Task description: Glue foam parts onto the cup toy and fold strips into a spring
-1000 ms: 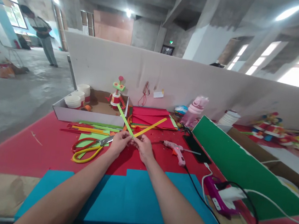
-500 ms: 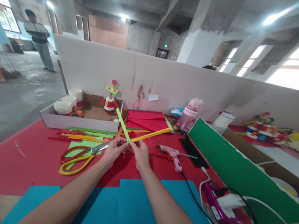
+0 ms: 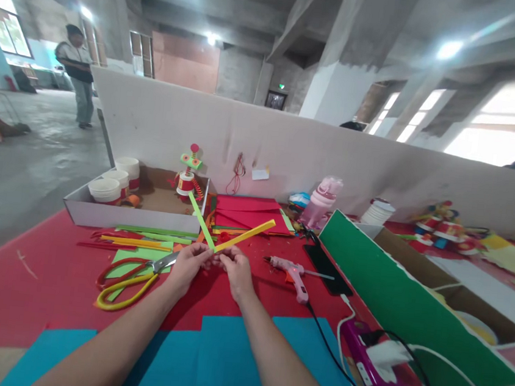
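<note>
My left hand (image 3: 191,266) is pinched at the near end of a light green paper strip (image 3: 201,220), which slants up to the left. Beside it my right hand (image 3: 236,272) grips the near end of a yellow paper strip (image 3: 248,235) that points up to the right. The two strips meet in a V at my fingertips; how they join is partly hidden by the fingers. Just left of my left hand lie scissors (image 3: 128,293) with red and yellow handles. A pink glue gun (image 3: 289,272) rests to the right of my right hand.
Blue sheets (image 3: 233,356) lie in front. At the back stand a tray (image 3: 135,219) with paper cups and a paper-cup robot figure (image 3: 185,183), red paper (image 3: 249,207) and a pink bottle (image 3: 320,204). Rightward are a phone (image 3: 327,268), a purple power strip (image 3: 371,361) and a green-sided box (image 3: 393,299).
The yellow strip's visible part is shorter, its far end nearer my hands. My fingers have shifted slightly about the joint. A person in the background has moved right, and the view has shifted a little.
</note>
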`<state>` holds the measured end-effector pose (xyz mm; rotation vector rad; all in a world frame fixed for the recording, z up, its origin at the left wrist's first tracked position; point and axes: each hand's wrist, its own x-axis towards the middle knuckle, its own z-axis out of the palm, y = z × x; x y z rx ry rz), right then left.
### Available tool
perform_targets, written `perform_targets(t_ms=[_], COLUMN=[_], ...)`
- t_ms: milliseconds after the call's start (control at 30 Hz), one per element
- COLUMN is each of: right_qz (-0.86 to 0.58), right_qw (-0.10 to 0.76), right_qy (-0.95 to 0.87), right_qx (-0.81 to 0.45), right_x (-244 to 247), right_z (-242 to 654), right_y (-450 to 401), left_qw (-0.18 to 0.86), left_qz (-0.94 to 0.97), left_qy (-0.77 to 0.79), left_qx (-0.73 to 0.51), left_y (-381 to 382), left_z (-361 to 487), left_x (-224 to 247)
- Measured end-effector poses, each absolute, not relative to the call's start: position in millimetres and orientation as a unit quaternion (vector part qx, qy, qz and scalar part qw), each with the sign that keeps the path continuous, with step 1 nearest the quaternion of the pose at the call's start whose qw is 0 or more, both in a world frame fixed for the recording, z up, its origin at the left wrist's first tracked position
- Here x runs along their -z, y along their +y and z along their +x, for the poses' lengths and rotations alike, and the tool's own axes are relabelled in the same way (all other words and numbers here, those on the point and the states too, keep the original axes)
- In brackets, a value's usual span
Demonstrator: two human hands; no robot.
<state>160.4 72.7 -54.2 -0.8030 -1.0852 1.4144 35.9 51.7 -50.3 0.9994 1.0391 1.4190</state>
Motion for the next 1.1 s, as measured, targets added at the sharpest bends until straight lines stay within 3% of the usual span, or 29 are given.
perform_targets(t_ms=[167, 1100], right_qz=[-0.298, -0.315], right_qw=[0.546, 0.513], right_qy=[-0.379, -0.438], right_qx=[-0.685, -0.668], right_x=[55, 56], right_z=[162, 158], right_y=[74, 69], left_qw=[0.554, 0.585], left_qz=[0.404, 0.400], left_qy=[0.426, 0.369], left_qx=[-0.591, -0.601], left_y=[50, 55], left_z=[35, 34], left_x=[47, 58])
